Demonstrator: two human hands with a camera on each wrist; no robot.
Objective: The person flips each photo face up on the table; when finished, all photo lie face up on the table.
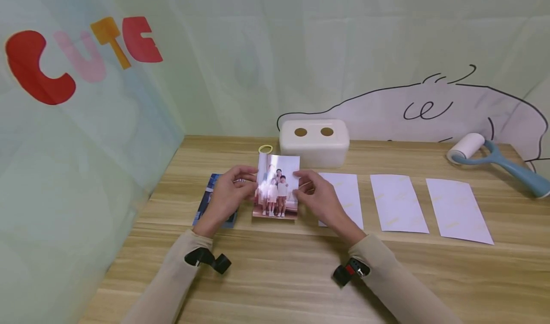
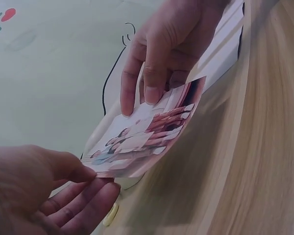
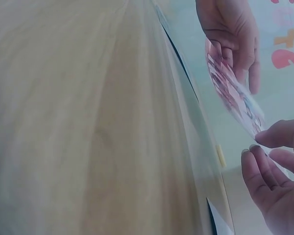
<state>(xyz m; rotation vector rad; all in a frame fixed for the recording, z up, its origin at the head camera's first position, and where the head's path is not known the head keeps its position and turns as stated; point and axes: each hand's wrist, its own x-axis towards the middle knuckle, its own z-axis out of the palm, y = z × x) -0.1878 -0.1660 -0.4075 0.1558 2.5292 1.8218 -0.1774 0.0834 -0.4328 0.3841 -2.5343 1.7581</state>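
A glossy family photo (image 1: pixel 281 195) is held up above the table between both hands, its picture side toward the head camera. My left hand (image 1: pixel 232 190) pinches its left edge between thumb and fingers. At the opposite edge, my right hand (image 1: pixel 318 195) grips it the same way. In the left wrist view the photo (image 2: pixel 142 137) bows slightly and stands apart from the wood. The right wrist view shows the photo (image 3: pixel 235 98) nearly edge-on. A dark blue picture card (image 1: pixel 208 195) lies on the table, partly hidden behind the left hand.
Three white sheets lie in a row on the right: one (image 1: pixel 341 195) partly behind the right arm, a middle one (image 1: pixel 399 202), and an outer one (image 1: pixel 460 209). Behind the photo stand a white box with two holes (image 1: pixel 313 145) and a yellow ring (image 1: pixel 265 149). A blue-handled lint roller (image 1: pixel 498 159) lies far right.
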